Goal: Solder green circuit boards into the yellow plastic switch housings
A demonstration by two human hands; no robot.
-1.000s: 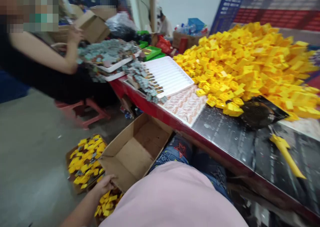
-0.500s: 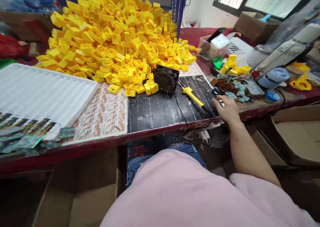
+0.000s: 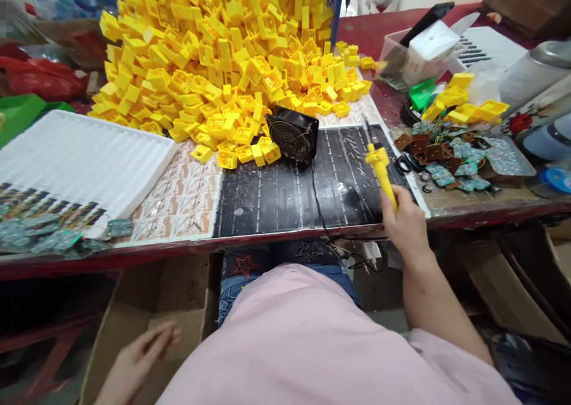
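Head camera: the right hand point(image 3: 407, 223) is wrapped around the yellow handle of a soldering iron point(image 3: 379, 166) over the black mat point(image 3: 285, 197) on the worktop point(image 3: 357, 33), while the left hand point(image 3: 143, 354), half curled and blurred, appears over a cardboard box point(image 3: 182, 286), its hold impossible to tell.

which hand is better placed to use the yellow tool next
Probably the right hand: it grips the yellow tool at the black mat, while the left hand is down by the cardboard box.

- Assembly workshop
- Heaped yellow boxy plastic housings point(image 3: 223, 66), upper centre
- Loose grey-green circuit boards point(image 3: 57, 239), left edge
- Yellow-handled, metal-tipped soldering iron point(image 3: 379, 166), right of centre
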